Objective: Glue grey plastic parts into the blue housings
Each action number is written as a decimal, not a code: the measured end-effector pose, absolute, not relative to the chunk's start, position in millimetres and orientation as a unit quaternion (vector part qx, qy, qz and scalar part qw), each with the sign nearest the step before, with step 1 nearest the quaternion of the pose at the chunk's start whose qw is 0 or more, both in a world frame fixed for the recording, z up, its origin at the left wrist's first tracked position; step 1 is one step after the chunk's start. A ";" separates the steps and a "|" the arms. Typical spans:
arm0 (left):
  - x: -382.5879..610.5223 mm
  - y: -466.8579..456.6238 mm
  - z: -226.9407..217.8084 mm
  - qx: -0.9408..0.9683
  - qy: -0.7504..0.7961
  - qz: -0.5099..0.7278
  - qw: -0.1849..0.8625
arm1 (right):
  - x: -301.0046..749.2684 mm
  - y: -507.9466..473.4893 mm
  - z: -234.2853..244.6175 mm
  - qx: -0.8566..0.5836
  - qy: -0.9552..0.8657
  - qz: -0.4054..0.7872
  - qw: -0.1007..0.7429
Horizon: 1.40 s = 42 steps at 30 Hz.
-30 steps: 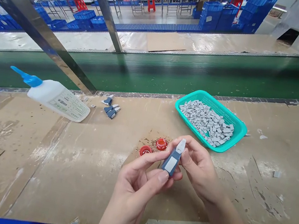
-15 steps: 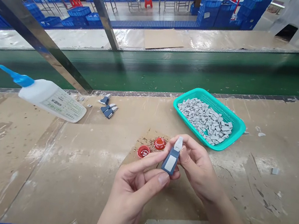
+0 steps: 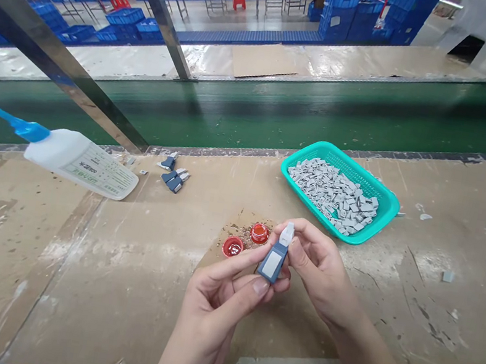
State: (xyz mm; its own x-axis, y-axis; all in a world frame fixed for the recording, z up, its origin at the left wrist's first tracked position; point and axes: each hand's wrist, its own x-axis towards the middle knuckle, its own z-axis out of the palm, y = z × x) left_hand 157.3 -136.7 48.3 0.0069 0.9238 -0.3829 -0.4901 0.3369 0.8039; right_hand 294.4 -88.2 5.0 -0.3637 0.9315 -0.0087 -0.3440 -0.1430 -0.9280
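A small dark blue and grey plastic piece [image 3: 272,264] with a pale grey tip is held up above the table between both hands. My left hand [image 3: 221,304] is closed on its lower blue body, with the thumb at the lower end. My right hand [image 3: 321,271] pinches the grey tip with thumb and forefinger. Just beyond my left fingers sit two red caps, one nearer [image 3: 233,247] and one farther [image 3: 259,232], with shiny wet-looking insides. Past my right hand stands a turquoise basket [image 3: 381,222] filled with small grey plastic pieces [image 3: 330,191].
A white bottle [image 3: 82,161] with a blue nozzle lies tilted at the left. Several blue and grey pieces [image 3: 174,180] lie near the table's far edge. A loose grey piece [image 3: 447,276] is at the right. Behind the table runs a green conveyor belt [image 3: 253,121].
The blue and grey piece has shifted slightly left and tilted a little in my fingers. My left thumb has slid slightly left along its lower end. Both hands keep their hold.
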 end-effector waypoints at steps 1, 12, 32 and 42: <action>156.3 -136.7 48.3 0.227 0.469 0.524 0.674 | 294.4 -88.2 4.9 -0.322 -0.461 0.684 0.465; 154.4 -136.2 46.9 0.209 0.471 0.518 0.683 | 294.4 -87.7 4.4 -0.318 -0.477 0.665 0.479; 156.8 -135.3 38.6 0.269 0.471 0.533 0.649 | 293.0 -90.2 9.3 -0.320 -0.480 0.673 0.462; 160.8 -135.9 46.7 0.241 0.485 0.527 0.655 | 295.0 -88.7 6.3 -0.373 -0.481 0.652 0.453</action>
